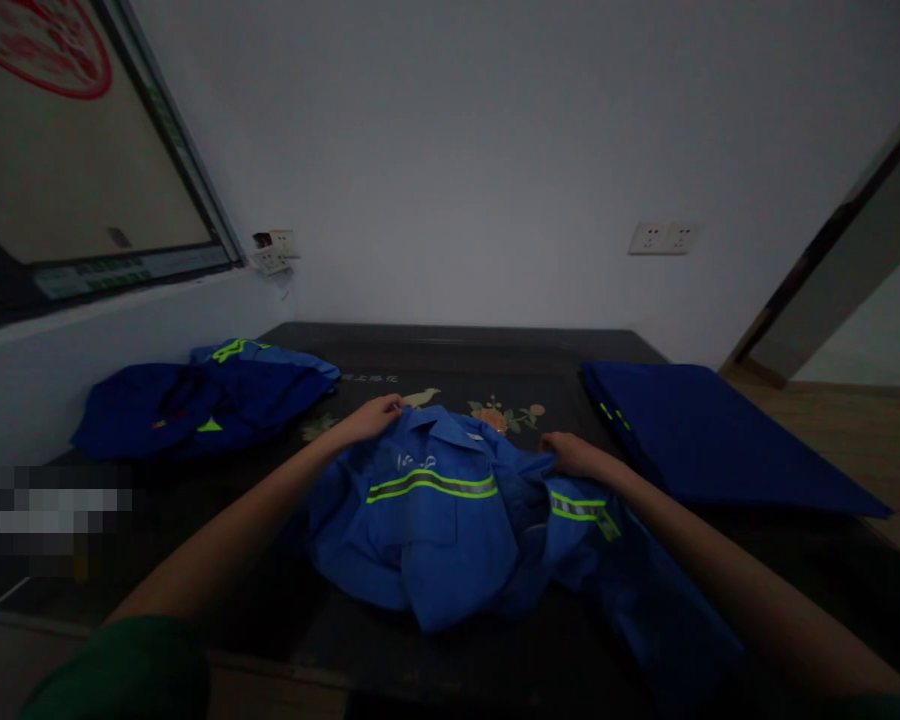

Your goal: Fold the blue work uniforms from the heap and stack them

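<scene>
A blue work jacket [435, 520] with yellow-green and silver reflective stripes lies rumpled on the dark table [420, 350]. Its collar points away from me, and one sleeve spreads out to the right. At the collar's left side, my left hand [375, 415] has its fingers closed on the jacket's shoulder edge. My right hand [574, 455] grips the cloth by the top of the right sleeve, fingers curled and partly hidden. White writing shows on the chest above the stripe.
Folded dark blue clothing [720, 430] lies at the table's right side. A loose pile of blue clothes [210, 400] sits at the left, near the window wall. Wall sockets [661, 238] and a power strip [271, 260] are beyond the table.
</scene>
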A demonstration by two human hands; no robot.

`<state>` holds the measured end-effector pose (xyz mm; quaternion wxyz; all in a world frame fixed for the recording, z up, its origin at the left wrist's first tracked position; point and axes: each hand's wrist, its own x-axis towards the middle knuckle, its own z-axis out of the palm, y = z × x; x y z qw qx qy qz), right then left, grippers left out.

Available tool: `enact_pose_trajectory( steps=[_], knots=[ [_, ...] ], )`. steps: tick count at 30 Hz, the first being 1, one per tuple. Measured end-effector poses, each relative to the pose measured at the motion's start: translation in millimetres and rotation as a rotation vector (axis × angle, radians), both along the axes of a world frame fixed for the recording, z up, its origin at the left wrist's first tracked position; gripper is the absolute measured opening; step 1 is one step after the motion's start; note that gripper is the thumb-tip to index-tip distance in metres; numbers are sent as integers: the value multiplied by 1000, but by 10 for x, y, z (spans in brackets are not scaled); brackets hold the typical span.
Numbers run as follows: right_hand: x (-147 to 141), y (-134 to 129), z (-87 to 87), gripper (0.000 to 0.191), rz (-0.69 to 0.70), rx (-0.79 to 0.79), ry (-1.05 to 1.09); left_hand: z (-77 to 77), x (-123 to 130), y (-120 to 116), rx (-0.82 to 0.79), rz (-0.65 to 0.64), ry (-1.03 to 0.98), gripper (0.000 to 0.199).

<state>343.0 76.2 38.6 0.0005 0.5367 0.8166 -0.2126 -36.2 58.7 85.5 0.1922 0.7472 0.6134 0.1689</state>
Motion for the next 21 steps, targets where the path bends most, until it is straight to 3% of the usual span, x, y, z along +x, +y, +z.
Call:
enact_pose_trajectory(
  steps=[5, 9, 14, 21],
  knots=[
    [132, 42, 264, 10, -52, -17, 169, 314, 12, -139, 72, 7, -78, 38],
    [306, -56, 799, 29, -82, 46, 544, 750, -35, -200, 247, 70, 8, 39],
    [388, -353, 1657, 44, -75, 193, 850, 1588, -4, -394, 496, 63, 44, 35],
    [404, -887, 2913, 46, -78, 753, 944, 2922, 269, -1023, 970, 98, -53, 44]
  ],
)
